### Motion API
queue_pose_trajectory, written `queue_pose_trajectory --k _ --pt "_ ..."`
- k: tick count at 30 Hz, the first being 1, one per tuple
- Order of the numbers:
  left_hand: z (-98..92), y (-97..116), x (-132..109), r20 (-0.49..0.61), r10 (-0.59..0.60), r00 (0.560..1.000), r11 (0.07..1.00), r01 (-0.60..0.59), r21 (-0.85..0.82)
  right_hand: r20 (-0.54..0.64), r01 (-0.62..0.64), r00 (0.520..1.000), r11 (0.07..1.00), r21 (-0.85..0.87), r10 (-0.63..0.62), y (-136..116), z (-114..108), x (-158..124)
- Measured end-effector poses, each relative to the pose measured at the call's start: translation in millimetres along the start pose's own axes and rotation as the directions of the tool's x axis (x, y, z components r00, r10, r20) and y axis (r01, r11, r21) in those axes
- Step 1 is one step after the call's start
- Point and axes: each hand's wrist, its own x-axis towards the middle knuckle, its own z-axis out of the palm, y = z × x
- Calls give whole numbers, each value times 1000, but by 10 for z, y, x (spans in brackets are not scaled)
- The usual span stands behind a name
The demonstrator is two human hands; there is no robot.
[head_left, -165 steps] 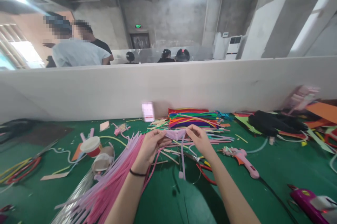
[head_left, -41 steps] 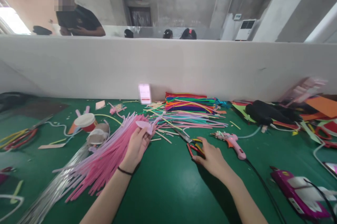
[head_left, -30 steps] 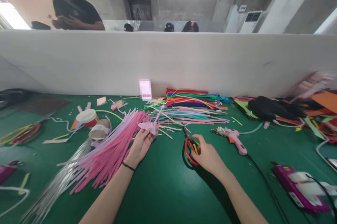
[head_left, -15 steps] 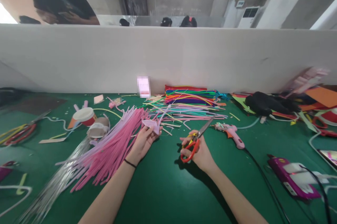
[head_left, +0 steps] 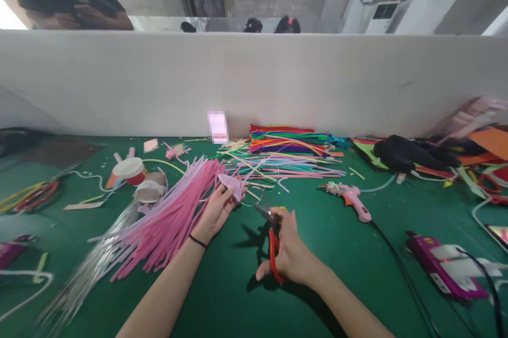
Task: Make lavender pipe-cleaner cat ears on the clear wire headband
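Note:
My left hand point(head_left: 216, 212) pinches a small folded lilac pipe-cleaner piece point(head_left: 233, 186) just above the green table, with a thin strand trailing up from it. Red-handled scissors point(head_left: 271, 235) are gripped in my right hand point(head_left: 291, 251), fingers through the loops, blades pointing up-left toward the lilac piece. A gap remains between the blade tips and the piece. Under my left wrist lies a fanned bundle of pink and lilac pipe cleaners point(head_left: 170, 218).
A stack of coloured pipe cleaners point(head_left: 289, 147) lies by the white partition point(head_left: 254, 79). A pink glue gun point(head_left: 351, 200) and its cord lie right of my hand, a magenta glue gun point(head_left: 444, 266) farther right. Cup point(head_left: 127, 170), tape roll point(head_left: 150, 190) at left. People stand beyond the partition.
My right hand picked the scissors up off the table, raised them, then turned the blades toward the lilac piece. My left hand kept hold of that piece.

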Motion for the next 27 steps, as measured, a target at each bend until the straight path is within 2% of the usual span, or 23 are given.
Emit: queue_pose_trajectory --k 3,9,15,21,27 --pt "-20 -12 16 0 0 1000 1000 0 -3 24 -14 1000 993 -114 17 41 -25 38" --pt "6 8 -4 -35 5 999 1000 -5 10 -110 -10 993 926 -378 -35 197 -71 112" --pt "47 0 -11 -36 23 999 1000 -24 -15 -106 -8 994 919 -395 -37 230 -70 147" --pt "59 -13 -20 -28 -3 1000 999 4 50 -102 -15 994 921 -390 -27 214 -38 196" --pt "65 -17 -33 -20 -24 1000 994 26 110 -119 27 990 922 -385 -79 227 -3 218"
